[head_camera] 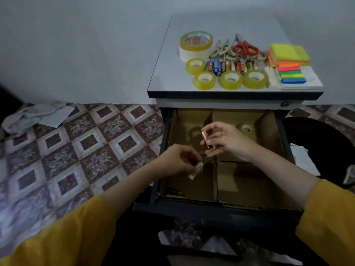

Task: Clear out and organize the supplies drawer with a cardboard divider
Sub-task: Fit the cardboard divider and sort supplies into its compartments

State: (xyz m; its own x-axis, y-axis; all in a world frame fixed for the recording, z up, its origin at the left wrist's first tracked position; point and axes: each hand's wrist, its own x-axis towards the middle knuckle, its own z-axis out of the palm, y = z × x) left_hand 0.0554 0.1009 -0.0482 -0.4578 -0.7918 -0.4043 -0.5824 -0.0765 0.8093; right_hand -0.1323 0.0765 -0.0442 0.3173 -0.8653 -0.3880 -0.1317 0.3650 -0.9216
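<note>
With the right hand (228, 139) pinching a battery (205, 138) and the left hand (178, 160) gripping another, lay both flat together in one divider (215, 179) compartment.

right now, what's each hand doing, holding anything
Left hand: pinching a small pale cylinder, blurred, likely a battery.
Right hand: pinching a small orange and silver cylindrical battery.

Both forearms reach in over the open drawer (228, 209) from its front edge. The left hand (178, 160) hangs above the front-left compartment, fingers curled, pinching a small pale cylinder (196, 170). The right hand (226, 141), over the drawer's middle, pinches an orange battery (205, 138) nearly upright between thumb and fingertips.
</note>
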